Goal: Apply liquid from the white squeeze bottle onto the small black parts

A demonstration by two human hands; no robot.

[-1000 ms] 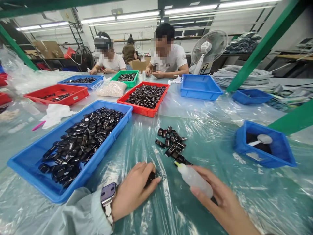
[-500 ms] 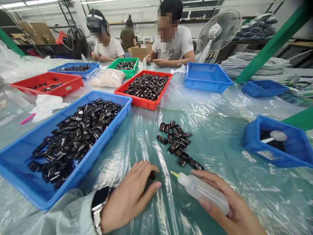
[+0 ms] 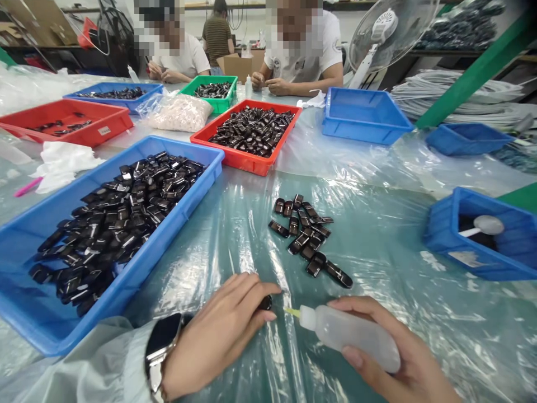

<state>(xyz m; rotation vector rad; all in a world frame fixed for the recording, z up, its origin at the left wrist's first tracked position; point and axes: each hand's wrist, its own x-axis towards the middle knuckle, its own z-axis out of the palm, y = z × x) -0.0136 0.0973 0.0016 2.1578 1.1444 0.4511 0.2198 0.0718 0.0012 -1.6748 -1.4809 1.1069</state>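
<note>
Between the thumb and fingers of my left hand [image 3: 229,324] is a small glossy black piece [image 3: 265,303], mostly hidden by the fingers. My right hand [image 3: 386,347] is wrapped round a translucent squeeze bottle [image 3: 352,336]. Its thin yellow tip [image 3: 292,312] points left at the black piece, a short gap away from it. Beyond the bottle, a loose group of similar black pieces [image 3: 309,244] lies on the plastic-covered table [image 3: 390,240]. To the left stands a large blue tray [image 3: 184,224] heaped with many more of them.
A red tray [image 3: 248,162] of black pieces stands ahead, near a bag of pale granules [image 3: 176,113]. At right, a blue bin [image 3: 436,229] holds black material and a white scoop [image 3: 488,225]. Behind are another blue tray [image 3: 364,127], a fan [image 3: 384,28] and co-workers.
The view has tilted downward slightly. The bottle has turned nearer to level, and its tip is closer to the black piece in my left hand.
</note>
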